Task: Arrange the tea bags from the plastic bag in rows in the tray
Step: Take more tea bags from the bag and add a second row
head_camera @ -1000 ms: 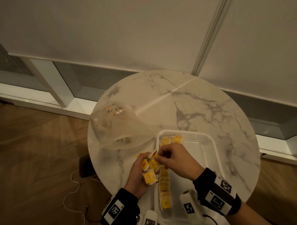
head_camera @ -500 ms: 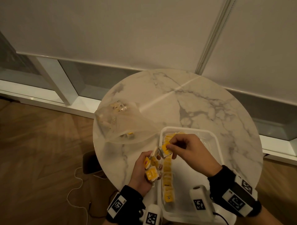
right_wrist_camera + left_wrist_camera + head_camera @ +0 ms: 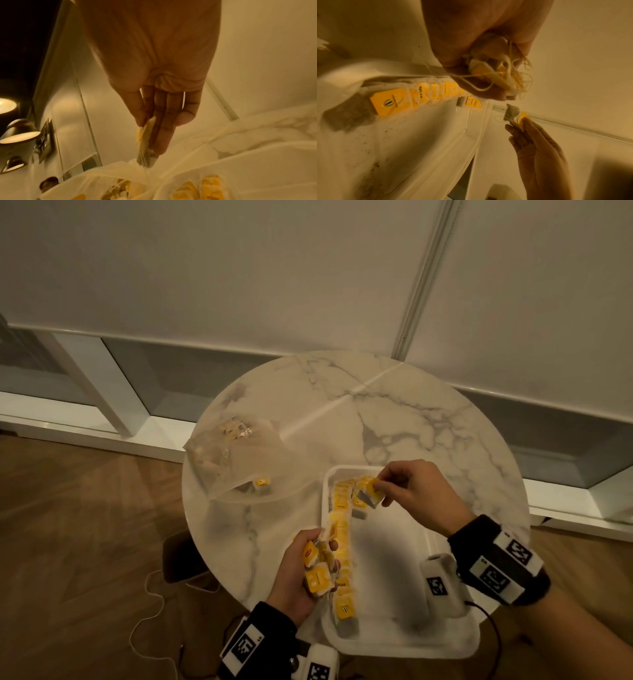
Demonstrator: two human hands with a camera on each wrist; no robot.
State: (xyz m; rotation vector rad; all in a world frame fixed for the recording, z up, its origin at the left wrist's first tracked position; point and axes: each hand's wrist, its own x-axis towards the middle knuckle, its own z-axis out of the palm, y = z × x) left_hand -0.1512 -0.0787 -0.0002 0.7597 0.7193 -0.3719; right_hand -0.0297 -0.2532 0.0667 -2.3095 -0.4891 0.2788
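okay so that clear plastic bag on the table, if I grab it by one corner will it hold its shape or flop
The plastic bag probably flops: it lies crumpled and slack on the table. It looks light, with few tea bags inside, so those would likely slide.

Contents of the plastic bag blurred; tray near corner behind the wrist camera.

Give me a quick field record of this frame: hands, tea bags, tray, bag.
left hand: grips a bunch of tea bags by the tray's left rim
right hand: pinches one tea bag over the tray's far end
tray: white, on the marble table
row: one line of tea bags along the tray's left wall; second row just begun
plastic bag: left of tray, a few tea bags still inside
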